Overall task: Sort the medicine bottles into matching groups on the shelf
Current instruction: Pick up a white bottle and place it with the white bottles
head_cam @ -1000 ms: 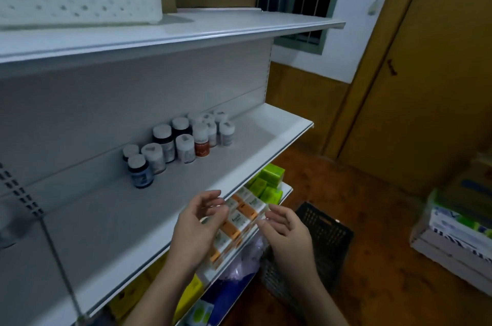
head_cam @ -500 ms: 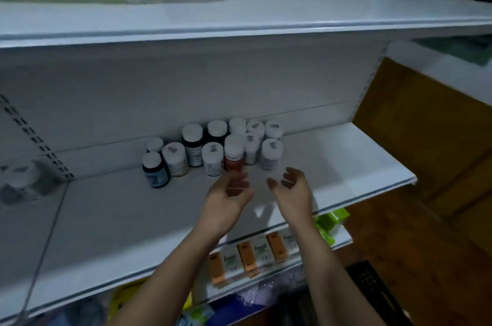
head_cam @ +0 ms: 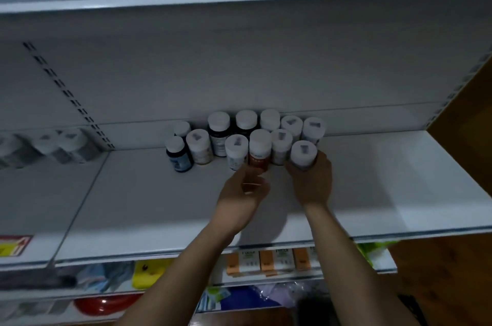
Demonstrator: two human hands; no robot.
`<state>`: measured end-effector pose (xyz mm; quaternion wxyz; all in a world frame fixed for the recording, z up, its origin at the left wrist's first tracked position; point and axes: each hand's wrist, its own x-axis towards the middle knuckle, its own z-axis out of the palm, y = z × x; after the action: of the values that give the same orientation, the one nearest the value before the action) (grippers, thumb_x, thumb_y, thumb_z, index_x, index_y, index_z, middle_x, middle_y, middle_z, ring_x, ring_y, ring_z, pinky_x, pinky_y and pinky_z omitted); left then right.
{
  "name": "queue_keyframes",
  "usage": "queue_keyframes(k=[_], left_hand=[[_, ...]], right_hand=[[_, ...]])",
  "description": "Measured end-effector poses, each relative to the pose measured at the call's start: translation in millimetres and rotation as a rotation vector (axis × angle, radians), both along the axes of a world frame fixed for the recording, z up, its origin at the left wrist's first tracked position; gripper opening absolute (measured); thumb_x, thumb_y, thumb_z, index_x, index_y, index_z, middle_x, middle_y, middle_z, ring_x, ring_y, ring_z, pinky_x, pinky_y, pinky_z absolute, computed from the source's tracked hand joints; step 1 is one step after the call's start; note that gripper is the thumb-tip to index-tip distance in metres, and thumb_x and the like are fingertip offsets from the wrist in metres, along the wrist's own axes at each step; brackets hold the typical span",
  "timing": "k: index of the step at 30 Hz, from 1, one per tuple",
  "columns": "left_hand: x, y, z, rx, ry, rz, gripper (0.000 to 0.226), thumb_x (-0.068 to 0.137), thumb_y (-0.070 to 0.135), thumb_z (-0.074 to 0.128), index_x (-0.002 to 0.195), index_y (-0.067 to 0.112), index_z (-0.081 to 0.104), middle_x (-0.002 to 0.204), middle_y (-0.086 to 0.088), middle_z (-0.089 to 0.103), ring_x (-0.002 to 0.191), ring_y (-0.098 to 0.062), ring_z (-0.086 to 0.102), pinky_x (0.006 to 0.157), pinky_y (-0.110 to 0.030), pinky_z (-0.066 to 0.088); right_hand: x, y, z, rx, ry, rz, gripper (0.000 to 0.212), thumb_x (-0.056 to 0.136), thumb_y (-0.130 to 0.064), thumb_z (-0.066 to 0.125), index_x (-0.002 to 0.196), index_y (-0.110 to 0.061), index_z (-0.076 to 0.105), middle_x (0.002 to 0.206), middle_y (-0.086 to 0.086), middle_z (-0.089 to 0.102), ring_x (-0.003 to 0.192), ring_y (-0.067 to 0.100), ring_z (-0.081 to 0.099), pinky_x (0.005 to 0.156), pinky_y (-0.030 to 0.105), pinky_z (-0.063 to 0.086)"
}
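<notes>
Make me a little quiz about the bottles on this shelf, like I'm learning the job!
1. True or false: the right hand grips a white bottle.
2. Where does the red-labelled bottle stand? A: on the floor. B: on the shelf among other bottles. C: in a basket.
3. Fill in: the blue-labelled bottle stands at the group's ___ end.
Key: 1 true; 2 B; 3 left.

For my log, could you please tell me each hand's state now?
Left hand: at the red-label bottle; grip cannot be told.
Right hand: holding the front-right white bottle.
</notes>
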<state>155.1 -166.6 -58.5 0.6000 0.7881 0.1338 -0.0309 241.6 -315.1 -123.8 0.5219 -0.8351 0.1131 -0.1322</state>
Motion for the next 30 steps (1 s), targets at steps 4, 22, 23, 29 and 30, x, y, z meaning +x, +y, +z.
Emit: queue_keyframes(k=[4, 22, 23, 29, 30], left_hand=[[-19, 11, 5, -0.007, -0.044, 0.011, 0.034, 0.087, 0.018, 0.068, 0.120, 0.018, 0.059, 0.103, 0.008, 0.067, 0.096, -0.012, 0.063, 0.085, -0.036, 0.055], [-245, 153, 82, -0.192, -0.459, -0.260, 0.067, 0.078, 0.030, 0.077, 0.136, 0.041, 0.045, 0.126, 0.020, 0.061, 0.117, -0.001, 0.057, 0.083, -0.021, 0.054], [-255, 160, 83, -0.204, -0.469, -0.255, 0.068, 0.077, 0.031, 0.078, 0.136, 0.041, 0.045, 0.125, 0.017, 0.062, 0.117, -0.004, 0.058, 0.083, -0.022, 0.054], [-295, 185, 106, -0.213, -0.512, -0.213, 0.083, 0.065, 0.046, 0.079, 0.137, 0.052, 0.038, 0.131, 0.011, 0.060, 0.121, -0.010, 0.058, 0.094, -0.040, 0.054], [-298, 187, 111, -0.220, -0.526, -0.205, 0.083, 0.064, 0.045, 0.080, 0.136, 0.053, 0.038, 0.130, 0.008, 0.061, 0.119, -0.013, 0.059, 0.094, -0.043, 0.054]], right_hand=[[-27, 4, 8, 0.114, 0.067, 0.007, 0.054, 0.066, -0.032, 0.082, 0.113, -0.017, 0.060, 0.115, 0.014, 0.062, 0.105, 0.032, 0.059, 0.079, 0.039, 0.052], [-312, 151, 158, 0.844, 0.113, 0.513, 0.042, 0.081, -0.030, 0.064, 0.116, -0.007, 0.065, 0.109, 0.020, 0.071, 0.101, 0.031, 0.068, 0.091, 0.048, 0.052], [-322, 159, 162, 0.850, 0.111, 0.515, 0.044, 0.080, -0.031, 0.064, 0.117, -0.007, 0.064, 0.109, 0.020, 0.070, 0.100, 0.031, 0.068, 0.090, 0.047, 0.052], [-359, 187, 187, 0.913, 0.109, 0.587, 0.048, 0.077, -0.032, 0.064, 0.118, -0.008, 0.061, 0.110, 0.021, 0.069, 0.098, 0.031, 0.068, 0.089, 0.048, 0.053], [-362, 190, 193, 0.938, 0.106, 0.606, 0.047, 0.078, -0.032, 0.063, 0.118, -0.007, 0.061, 0.111, 0.022, 0.069, 0.097, 0.031, 0.068, 0.087, 0.047, 0.054]])
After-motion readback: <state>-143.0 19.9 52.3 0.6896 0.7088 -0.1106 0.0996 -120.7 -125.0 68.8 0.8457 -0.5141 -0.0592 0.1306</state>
